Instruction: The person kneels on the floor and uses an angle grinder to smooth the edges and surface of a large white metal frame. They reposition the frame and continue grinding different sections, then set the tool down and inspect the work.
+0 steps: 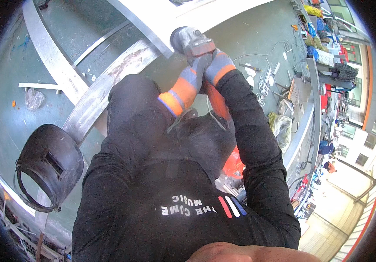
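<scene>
Head view: left grip (194, 73) and right grip (218, 64) clasp an angle grinder (199, 45); black welding mask (50, 150) leftward.

And here the gloved left hand (183, 85) and right hand (219, 67) close up around the grinder (196, 43), so most of its body vanishes; the right fingers are largely out of sight! A red-orange form (216, 102) slips behind the right sleeve (257, 126), and whether it belongs to the tool can't be told. The dark disc (178, 40) blurs beside the panel's (153, 17) corner, contact impossible to call; the panel itself glares white and runs out at the top! The broad metal bar (109, 83) ducks beneath the welding mask (52, 166) and the knee (131, 83). Toward the floor's (236, 32) right edge, small metal pieces (264, 83) are too tiny to name, and the clutter (323, 48) beyond smears together!
</scene>
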Tool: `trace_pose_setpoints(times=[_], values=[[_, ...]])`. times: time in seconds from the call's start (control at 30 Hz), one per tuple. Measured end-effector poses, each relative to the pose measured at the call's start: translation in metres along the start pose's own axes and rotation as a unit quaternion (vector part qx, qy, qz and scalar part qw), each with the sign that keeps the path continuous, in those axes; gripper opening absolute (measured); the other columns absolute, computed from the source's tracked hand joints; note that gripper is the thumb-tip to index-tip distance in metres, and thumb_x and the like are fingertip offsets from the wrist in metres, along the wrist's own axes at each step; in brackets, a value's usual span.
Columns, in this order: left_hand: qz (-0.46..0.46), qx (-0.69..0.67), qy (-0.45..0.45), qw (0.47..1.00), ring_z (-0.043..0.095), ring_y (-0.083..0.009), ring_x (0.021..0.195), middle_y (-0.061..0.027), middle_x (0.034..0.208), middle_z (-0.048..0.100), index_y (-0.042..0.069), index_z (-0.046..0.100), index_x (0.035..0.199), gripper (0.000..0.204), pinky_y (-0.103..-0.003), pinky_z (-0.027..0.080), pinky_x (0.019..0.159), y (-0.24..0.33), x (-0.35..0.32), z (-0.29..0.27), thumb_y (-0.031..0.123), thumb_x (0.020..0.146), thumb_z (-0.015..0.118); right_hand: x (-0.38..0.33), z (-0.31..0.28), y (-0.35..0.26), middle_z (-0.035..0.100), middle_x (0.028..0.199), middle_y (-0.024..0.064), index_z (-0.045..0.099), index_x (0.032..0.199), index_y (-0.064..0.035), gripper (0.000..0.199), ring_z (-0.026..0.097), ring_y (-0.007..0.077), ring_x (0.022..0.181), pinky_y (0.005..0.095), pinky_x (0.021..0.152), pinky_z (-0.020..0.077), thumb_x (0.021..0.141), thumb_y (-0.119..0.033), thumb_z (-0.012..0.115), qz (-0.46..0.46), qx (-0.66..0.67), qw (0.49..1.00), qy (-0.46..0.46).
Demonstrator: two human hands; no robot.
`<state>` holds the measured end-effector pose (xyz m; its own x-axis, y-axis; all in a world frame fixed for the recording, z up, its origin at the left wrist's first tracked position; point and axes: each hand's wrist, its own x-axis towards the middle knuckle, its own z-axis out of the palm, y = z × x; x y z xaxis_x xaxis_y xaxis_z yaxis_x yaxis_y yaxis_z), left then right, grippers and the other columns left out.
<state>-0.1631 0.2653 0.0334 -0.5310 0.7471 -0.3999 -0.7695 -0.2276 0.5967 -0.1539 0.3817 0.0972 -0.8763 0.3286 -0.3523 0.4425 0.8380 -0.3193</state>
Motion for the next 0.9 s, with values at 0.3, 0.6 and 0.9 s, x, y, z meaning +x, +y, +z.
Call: trace_pose_setpoints(times=[0.3, 0.6, 0.9], values=[[-0.005, 0.013, -0.005, 1.000, 0.062, -0.0304, 0.114, -0.0143, 0.132, 0.059, 0.010, 0.045, 0.145, 0.068, -0.049, 0.056, 0.089, 0.000, 0.000, -0.002, 0.056, 0.095, 0.053, 0.004, 0.008, 0.005, 0.068, 0.110, 0.0277, 0.061, 0.119, 0.0023, 0.053, 0.065, 0.0413, 0.107, 0.0420, 0.090, 0.0527, 0.084, -0.037, 0.067, 0.051, -0.003, 0.997, 0.052], [-0.035, 0.026, -0.009, 0.999, 0.065, -0.0299, 0.110, -0.0151, 0.129, 0.060, 0.007, 0.048, 0.143, 0.071, -0.046, 0.058, 0.087, -0.001, 0.000, -0.004, 0.059, 0.095, 0.051, 0.000, 0.002, -0.001, 0.068, 0.115, 0.0256, 0.064, 0.118, 0.0011, 0.053, 0.065, 0.0382, 0.113, 0.0419, 0.095, 0.0525, 0.080, -0.035, 0.073, 0.069, 0.005, 0.997, 0.023], [0.025, 0.023, -0.012, 0.999, 0.065, -0.0297, 0.110, -0.0150, 0.131, 0.059, 0.006, 0.046, 0.144, 0.072, -0.046, 0.058, 0.087, -0.012, 0.008, -0.009, 0.059, 0.095, 0.051, -0.007, -0.003, -0.008, 0.067, 0.109, 0.0303, 0.060, 0.117, 0.0054, 0.052, 0.065, 0.0426, 0.108, 0.0426, 0.091, 0.0524, 0.083, -0.033, 0.069, 0.040, -0.023, 0.999, 0.023]])
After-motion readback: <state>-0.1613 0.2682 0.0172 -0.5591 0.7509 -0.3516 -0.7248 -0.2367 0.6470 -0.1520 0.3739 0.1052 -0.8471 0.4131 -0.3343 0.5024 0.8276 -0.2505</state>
